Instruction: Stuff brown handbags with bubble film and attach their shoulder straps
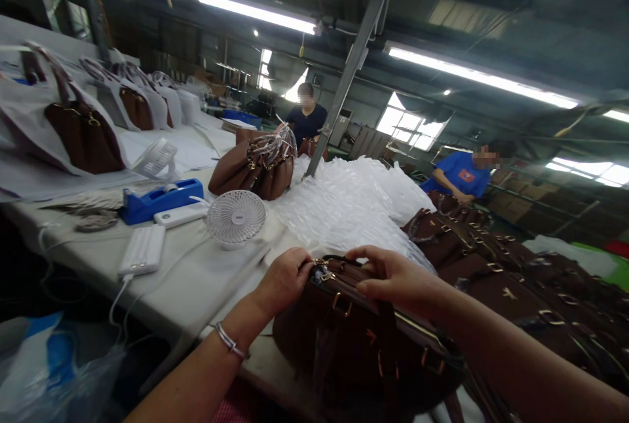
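Note:
A dark brown handbag [363,338] with gold-coloured rings and zip stands at the table's near edge, its top facing me. At the left end of its opening, my left hand [287,275] is closed, thumb and forefinger pinching the bag near the metal zip parts [324,272]. My right hand [393,279] lies over the top, its fingers and thumb bent around the edge of the opening. What its fingertips press on inside is partly hidden. Clear plastic wrap shows on the bag's front.
White packing sheets [354,197] pile up behind the bag. Left stand a small fan [236,219], a power bank [142,249] and a blue tape dispenser [162,200]. More brown bags [501,279] crowd the right; another [250,171] sits farther back. Two people work beyond.

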`<action>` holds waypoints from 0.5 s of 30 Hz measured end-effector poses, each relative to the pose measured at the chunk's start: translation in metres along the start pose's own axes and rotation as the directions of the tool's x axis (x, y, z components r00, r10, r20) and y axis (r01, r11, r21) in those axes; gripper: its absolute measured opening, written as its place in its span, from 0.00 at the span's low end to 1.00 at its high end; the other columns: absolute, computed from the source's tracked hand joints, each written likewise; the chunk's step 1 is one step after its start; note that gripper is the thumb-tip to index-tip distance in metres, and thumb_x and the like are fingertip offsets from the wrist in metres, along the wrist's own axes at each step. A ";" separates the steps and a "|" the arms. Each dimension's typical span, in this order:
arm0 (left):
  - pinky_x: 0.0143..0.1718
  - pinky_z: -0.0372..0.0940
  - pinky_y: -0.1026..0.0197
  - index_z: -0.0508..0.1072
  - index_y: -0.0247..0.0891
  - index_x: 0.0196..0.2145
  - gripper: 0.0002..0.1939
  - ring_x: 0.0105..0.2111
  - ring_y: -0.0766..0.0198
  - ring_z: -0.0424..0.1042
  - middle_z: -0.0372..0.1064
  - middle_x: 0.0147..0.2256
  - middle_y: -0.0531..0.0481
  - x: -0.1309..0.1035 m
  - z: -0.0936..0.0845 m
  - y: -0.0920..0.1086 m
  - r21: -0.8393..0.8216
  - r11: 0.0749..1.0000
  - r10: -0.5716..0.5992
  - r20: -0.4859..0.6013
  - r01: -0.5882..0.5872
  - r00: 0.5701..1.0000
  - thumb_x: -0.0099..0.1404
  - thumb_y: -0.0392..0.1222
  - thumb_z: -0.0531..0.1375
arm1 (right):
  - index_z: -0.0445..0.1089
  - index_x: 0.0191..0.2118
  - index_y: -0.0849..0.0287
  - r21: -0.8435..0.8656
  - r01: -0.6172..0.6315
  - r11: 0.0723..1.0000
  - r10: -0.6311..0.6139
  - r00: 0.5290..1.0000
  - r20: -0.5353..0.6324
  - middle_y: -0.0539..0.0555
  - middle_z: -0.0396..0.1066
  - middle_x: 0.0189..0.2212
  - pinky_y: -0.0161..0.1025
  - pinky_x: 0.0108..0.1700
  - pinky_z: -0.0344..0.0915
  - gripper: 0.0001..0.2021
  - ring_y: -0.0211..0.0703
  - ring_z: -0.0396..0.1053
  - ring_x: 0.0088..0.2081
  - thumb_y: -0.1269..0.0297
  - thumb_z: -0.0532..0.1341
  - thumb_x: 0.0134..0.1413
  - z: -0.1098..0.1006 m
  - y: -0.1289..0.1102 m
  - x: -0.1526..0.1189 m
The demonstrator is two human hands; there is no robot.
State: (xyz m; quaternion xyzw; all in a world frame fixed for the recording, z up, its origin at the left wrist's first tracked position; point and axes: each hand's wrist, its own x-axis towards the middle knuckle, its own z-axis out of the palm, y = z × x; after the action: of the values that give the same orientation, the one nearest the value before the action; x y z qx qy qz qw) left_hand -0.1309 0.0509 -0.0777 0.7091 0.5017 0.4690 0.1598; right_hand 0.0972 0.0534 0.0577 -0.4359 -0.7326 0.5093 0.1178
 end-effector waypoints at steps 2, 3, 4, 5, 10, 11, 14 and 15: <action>0.38 0.62 0.58 0.70 0.39 0.32 0.07 0.35 0.59 0.69 0.72 0.34 0.47 0.000 0.000 0.003 0.013 1.000 0.008 0.005 -0.008 1.000 0.69 0.37 0.55 | 0.64 0.58 0.59 0.200 -0.017 0.980 0.018 1.000 -0.003 0.49 0.72 0.31 0.30 0.25 0.63 0.33 0.34 0.67 0.24 0.57 0.73 0.48 -0.010 0.010 -0.031; 0.39 0.62 0.57 0.70 0.39 0.32 0.08 0.36 0.58 0.70 0.72 0.34 0.47 0.000 -0.001 0.004 0.022 1.000 0.011 0.009 -0.011 1.000 0.69 0.38 0.54 | 0.64 0.59 0.59 0.251 -0.011 0.968 0.018 1.000 -0.025 0.50 0.73 0.31 0.30 0.24 0.63 0.35 0.33 0.66 0.22 0.56 0.74 0.47 -0.015 0.015 -0.048; 0.40 0.63 0.57 0.70 0.39 0.32 0.08 0.36 0.58 0.70 0.72 0.34 0.46 0.000 -0.001 0.006 0.032 0.999 0.012 0.013 -0.012 1.000 0.70 0.39 0.54 | 0.64 0.61 0.57 0.287 -0.008 0.958 0.022 0.999 -0.045 0.51 0.73 0.31 0.29 0.22 0.63 0.37 0.32 0.66 0.21 0.54 0.74 0.47 -0.021 0.022 -0.066; 0.40 0.63 0.56 0.70 0.39 0.33 0.09 0.36 0.57 0.70 0.72 0.34 0.46 0.000 -0.001 0.008 0.042 0.999 0.011 0.017 -0.012 1.000 0.70 0.40 0.53 | 0.64 0.62 0.56 0.314 -0.018 0.949 0.037 0.998 -0.056 0.52 0.74 0.32 0.29 0.21 0.62 0.38 0.32 0.65 0.20 0.53 0.74 0.48 -0.027 0.028 -0.083; 0.41 0.64 0.55 0.71 0.38 0.33 0.11 0.37 0.57 0.71 0.73 0.34 0.45 0.002 -0.003 0.016 0.120 0.993 0.008 0.050 -0.014 0.999 0.71 0.42 0.53 | 0.61 0.68 0.47 0.311 -0.106 0.945 0.129 0.990 -0.056 0.54 0.77 0.37 0.29 0.18 0.62 0.43 0.34 0.67 0.19 0.51 0.75 0.47 -0.055 0.064 -0.154; 0.40 0.64 0.55 0.72 0.38 0.32 0.11 0.36 0.57 0.71 0.73 0.34 0.46 0.004 -0.005 0.018 0.138 0.990 0.009 0.066 -0.019 0.998 0.71 0.41 0.53 | 0.61 0.68 0.48 0.263 -0.095 0.960 0.124 0.988 -0.094 0.56 0.78 0.39 0.31 0.20 0.66 0.43 0.37 0.70 0.22 0.51 0.74 0.47 -0.059 0.070 -0.162; 0.37 0.65 0.56 0.74 0.38 0.32 0.09 0.34 0.57 0.72 0.74 0.33 0.46 0.015 -0.017 0.030 0.194 0.980 0.022 0.146 -0.050 0.989 0.68 0.40 0.55 | 0.67 0.65 0.53 -0.021 -0.002 1.000 -0.005 0.945 -0.328 0.59 0.79 0.46 0.40 0.38 0.77 0.33 0.52 0.78 0.40 0.55 0.71 0.54 -0.068 0.085 -0.176; 0.38 0.66 0.56 0.75 0.38 0.33 0.08 0.35 0.57 0.73 0.75 0.34 0.46 0.021 -0.021 0.039 0.212 0.975 0.029 0.169 -0.065 0.985 0.66 0.38 0.56 | 0.70 0.62 0.54 -0.149 0.037 0.988 -0.095 0.910 -0.404 0.59 0.79 0.47 0.42 0.45 0.77 0.28 0.55 0.78 0.45 0.58 0.69 0.57 -0.068 0.088 -0.177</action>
State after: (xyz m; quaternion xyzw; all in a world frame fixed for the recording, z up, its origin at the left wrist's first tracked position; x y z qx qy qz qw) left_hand -0.1251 0.0469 -0.0289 0.7704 0.5178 0.3550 0.1111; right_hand 0.2897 -0.0277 0.0620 -0.5152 -0.7393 0.3502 0.2555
